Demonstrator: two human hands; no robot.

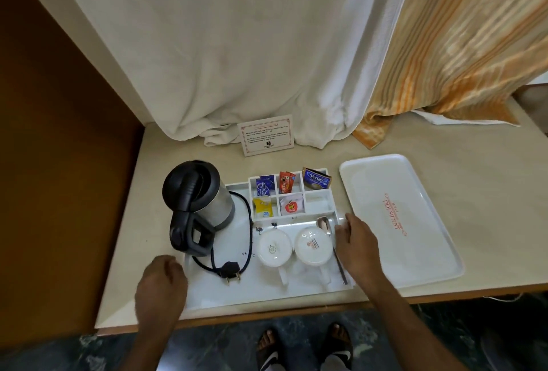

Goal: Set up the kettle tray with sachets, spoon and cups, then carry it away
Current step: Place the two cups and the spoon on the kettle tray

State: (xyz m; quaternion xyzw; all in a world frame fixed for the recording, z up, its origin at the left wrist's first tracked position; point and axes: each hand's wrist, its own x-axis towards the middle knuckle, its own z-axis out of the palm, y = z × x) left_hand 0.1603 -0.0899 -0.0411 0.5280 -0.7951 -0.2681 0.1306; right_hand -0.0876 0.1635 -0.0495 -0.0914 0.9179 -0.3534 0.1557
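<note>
A white kettle tray [237,296] lies on the beige counter. It carries a black and steel kettle [197,203] with its cord and plug [229,271]. Two white cups [274,247] [314,246] stand upside down beside a spoon [324,225]. Sachets [286,194] fill the compartments at the tray's back. My left hand [161,280] rests at the tray's left front edge, fingers curled; whether it grips the rim is unclear. My right hand [355,241] lies on the tray's right edge, partly covering the spoon's handle.
A second, bare white tray [400,216] with red lettering lies to the right. A printed card [267,134] stands behind the kettle tray, against hanging white and orange-striped curtains [296,44]. A brown wall panel [59,133] borders the counter's left. My sandalled feet [302,347] show below.
</note>
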